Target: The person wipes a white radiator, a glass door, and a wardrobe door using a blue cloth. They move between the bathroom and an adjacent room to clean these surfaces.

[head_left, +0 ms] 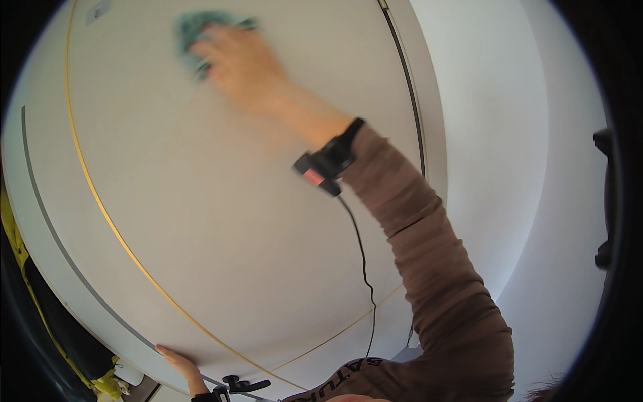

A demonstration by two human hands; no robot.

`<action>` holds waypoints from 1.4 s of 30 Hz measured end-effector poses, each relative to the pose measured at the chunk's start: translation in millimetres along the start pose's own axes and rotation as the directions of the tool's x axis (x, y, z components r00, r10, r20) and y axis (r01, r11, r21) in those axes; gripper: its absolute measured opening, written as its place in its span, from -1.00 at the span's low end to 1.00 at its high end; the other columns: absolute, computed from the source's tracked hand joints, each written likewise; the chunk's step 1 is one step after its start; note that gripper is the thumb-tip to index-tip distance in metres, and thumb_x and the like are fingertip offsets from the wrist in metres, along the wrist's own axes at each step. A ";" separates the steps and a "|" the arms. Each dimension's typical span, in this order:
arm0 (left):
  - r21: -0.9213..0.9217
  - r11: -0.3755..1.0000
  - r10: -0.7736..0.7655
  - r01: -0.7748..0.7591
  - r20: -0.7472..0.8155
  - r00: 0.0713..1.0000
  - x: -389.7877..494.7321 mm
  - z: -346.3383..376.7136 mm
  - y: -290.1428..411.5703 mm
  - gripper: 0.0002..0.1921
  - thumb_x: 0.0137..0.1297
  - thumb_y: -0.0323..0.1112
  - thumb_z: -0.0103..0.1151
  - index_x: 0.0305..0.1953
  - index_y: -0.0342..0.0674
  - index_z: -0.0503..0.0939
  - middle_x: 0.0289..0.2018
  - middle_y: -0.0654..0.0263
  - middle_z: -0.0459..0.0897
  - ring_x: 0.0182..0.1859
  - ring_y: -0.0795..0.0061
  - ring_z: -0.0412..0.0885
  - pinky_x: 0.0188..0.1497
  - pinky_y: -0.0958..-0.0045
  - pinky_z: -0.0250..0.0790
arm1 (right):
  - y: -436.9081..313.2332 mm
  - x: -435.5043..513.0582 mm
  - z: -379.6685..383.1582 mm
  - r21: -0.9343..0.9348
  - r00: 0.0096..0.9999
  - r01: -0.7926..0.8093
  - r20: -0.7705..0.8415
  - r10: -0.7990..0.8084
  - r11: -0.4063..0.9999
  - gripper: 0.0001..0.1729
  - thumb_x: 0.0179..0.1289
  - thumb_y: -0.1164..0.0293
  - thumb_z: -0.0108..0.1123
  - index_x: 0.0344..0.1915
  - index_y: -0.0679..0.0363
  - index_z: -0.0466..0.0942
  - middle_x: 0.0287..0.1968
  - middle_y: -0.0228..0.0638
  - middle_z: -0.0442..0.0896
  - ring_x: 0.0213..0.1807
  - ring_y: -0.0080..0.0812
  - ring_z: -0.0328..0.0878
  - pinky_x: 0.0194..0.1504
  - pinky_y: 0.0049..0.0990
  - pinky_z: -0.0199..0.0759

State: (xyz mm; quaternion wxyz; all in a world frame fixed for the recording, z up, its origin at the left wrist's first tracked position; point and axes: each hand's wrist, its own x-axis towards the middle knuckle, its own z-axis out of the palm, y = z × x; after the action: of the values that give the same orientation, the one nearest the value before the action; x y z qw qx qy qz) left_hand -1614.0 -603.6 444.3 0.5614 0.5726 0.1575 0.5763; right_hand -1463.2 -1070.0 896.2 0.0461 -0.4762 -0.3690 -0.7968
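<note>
My right hand, blurred, presses a bunched teal cloth against the upper part of a white door. Its fingers are bent over the cloth, and a black wrist strap with a boxy device sits at the end of the brown sleeve. Low on the left, my left hand lies against the door beside the grey edge strip. Its fingers point to the upper left, and how they meet the edge is hard to make out. Just right of it is the black lever handle.
Thin yellow lines run along the door face. From the wrist device a black cable hangs towards my body. A dark seal follows the right side, beside a white wall. Black and yellow fabric hangs at the far left.
</note>
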 end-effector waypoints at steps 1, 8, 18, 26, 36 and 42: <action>-0.008 1.000 0.000 0.000 0.014 1.000 3.8 -1.9 -3.2 -0.18 0.58 0.23 -0.33 0.42 -0.55 0.16 0.44 -0.02 0.25 0.42 0.20 0.27 0.47 0.34 0.07 | 30.8 -13.4 -2.8 -0.169 0.998 -0.068 -0.028 0.064 0.983 -0.54 0.33 0.29 0.11 0.21 0.10 0.49 0.29 -0.16 0.48 0.40 -0.14 0.31 0.37 -0.04 0.16; -0.037 0.999 0.003 -0.001 0.055 0.998 5.4 -5.7 -5.3 -0.21 0.60 0.19 -0.33 0.43 -0.53 0.16 0.45 -0.03 0.24 0.43 0.19 0.27 0.47 0.33 0.07 | 184.4 -144.2 -101.8 -0.222 0.656 -0.730 0.036 0.754 0.646 -0.39 0.49 0.11 -0.14 0.46 0.05 0.27 0.49 -0.03 0.23 0.50 0.01 0.15 0.48 -0.10 0.00; -0.011 1.000 0.004 -0.003 0.045 0.999 -25.0 20.2 28.4 -0.18 0.58 0.24 -0.32 0.37 -0.57 0.25 0.36 0.01 0.37 0.37 0.25 0.33 0.44 0.37 0.11 | 45.8 -77.7 -88.9 -0.374 0.879 -0.426 0.043 0.474 0.824 -0.44 0.37 0.25 0.10 0.35 0.06 0.38 0.42 -0.05 0.32 0.47 0.21 0.12 0.43 0.13 -0.04; -0.049 0.998 -0.024 0.031 0.132 0.991 -29.5 22.8 43.0 -0.23 0.59 0.24 -0.32 0.11 -0.57 0.46 0.08 0.09 0.57 0.09 0.31 0.49 0.23 0.37 0.28 | -186.6 17.2 -20.5 0.154 0.960 -0.044 0.279 -0.001 0.987 -0.47 0.30 0.24 0.18 0.27 0.06 0.50 0.47 -0.20 0.31 0.54 0.11 0.06 0.52 0.10 -0.14; -0.052 0.999 -0.003 0.008 0.102 0.995 -8.6 20.5 12.6 -0.18 0.59 0.24 -0.33 0.30 -0.61 0.33 0.28 -0.04 0.45 0.23 0.21 0.44 0.35 0.35 0.23 | -87.8 -54.5 -98.0 0.049 0.962 -0.105 0.258 0.089 0.993 -0.46 0.24 0.38 0.15 0.26 0.08 0.46 0.39 -0.16 0.37 0.39 -0.10 0.30 0.42 -0.08 0.11; -0.055 0.997 -0.045 0.050 0.078 0.996 -17.0 24.7 27.4 -0.18 0.57 0.25 -0.30 0.34 -0.56 0.30 0.32 -0.04 0.42 0.27 0.17 0.42 0.36 0.33 0.22 | 89.8 -136.6 -195.8 -0.459 0.847 -0.429 0.093 0.523 0.778 -0.44 0.33 0.33 0.13 0.32 0.15 0.40 0.40 -0.04 0.33 0.48 0.11 0.15 0.46 0.02 0.03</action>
State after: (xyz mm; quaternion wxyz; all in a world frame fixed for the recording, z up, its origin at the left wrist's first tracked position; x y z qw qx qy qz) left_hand -1611.0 -637.8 466.0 0.5966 0.5743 0.1330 0.5446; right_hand -1492.8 -1296.7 783.1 0.1031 -0.6359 -0.0577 -0.7626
